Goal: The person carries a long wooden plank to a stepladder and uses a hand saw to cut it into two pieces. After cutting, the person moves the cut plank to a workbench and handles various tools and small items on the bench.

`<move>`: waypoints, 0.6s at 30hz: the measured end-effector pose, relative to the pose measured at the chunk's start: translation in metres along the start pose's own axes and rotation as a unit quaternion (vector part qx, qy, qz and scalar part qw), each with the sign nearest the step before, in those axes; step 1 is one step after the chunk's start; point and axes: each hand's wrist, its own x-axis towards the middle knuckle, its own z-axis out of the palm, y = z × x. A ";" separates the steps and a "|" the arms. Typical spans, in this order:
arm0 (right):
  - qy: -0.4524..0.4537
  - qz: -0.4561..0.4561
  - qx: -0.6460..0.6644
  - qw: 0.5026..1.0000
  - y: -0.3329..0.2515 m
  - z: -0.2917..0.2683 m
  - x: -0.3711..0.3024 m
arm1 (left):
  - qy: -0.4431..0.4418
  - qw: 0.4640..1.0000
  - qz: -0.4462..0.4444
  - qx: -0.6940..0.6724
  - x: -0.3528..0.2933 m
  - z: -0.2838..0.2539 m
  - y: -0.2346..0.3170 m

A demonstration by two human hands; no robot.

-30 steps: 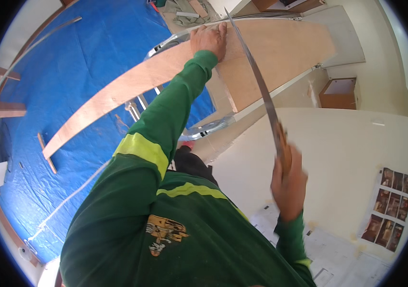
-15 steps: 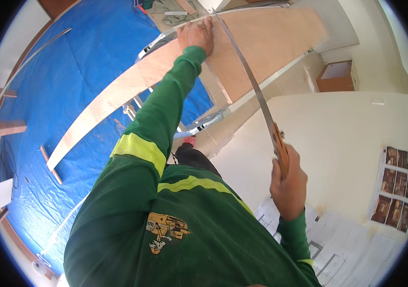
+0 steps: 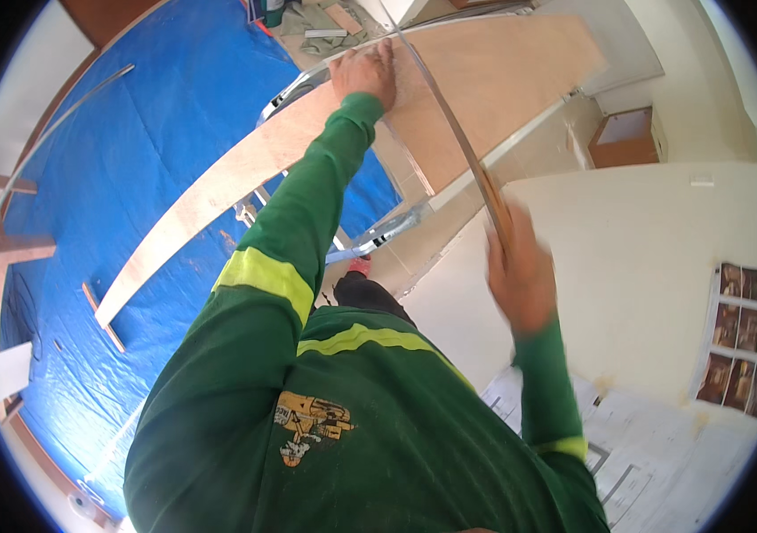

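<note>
My right hand [image 3: 522,271], slightly blurred, is closed round the wooden handle of a handsaw [image 3: 451,121]. The long thin blade runs up and away from that fist, its far part at the edge of the plywood board [image 3: 507,84]. Left of the blade, my left hand [image 3: 364,74] rests on the wood at the far edge, its fingers bent over it. A long curved strip of plywood [image 3: 196,209] stretches from under this hand toward the lower left. How far the blade sits in the wood cannot be made out.
A metal folding stand [image 3: 378,235] shows under the wood. Blue sheeting [image 3: 130,160] covers the floor at left, with a small wooden batten [image 3: 105,318] on it. An open wooden box [image 3: 622,140] stands at right. Printed photos [image 3: 737,338] and drawings [image 3: 654,453] lie on the pale surface.
My right hand has moved up and away with the saw, pushing the blade farther past the board's far edge. My left hand stays in its place on the wood.
</note>
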 end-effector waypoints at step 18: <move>0.004 0.002 -0.010 1.000 0.008 -0.004 -0.022 | -0.009 1.000 -0.001 0.011 0.001 0.001 0.001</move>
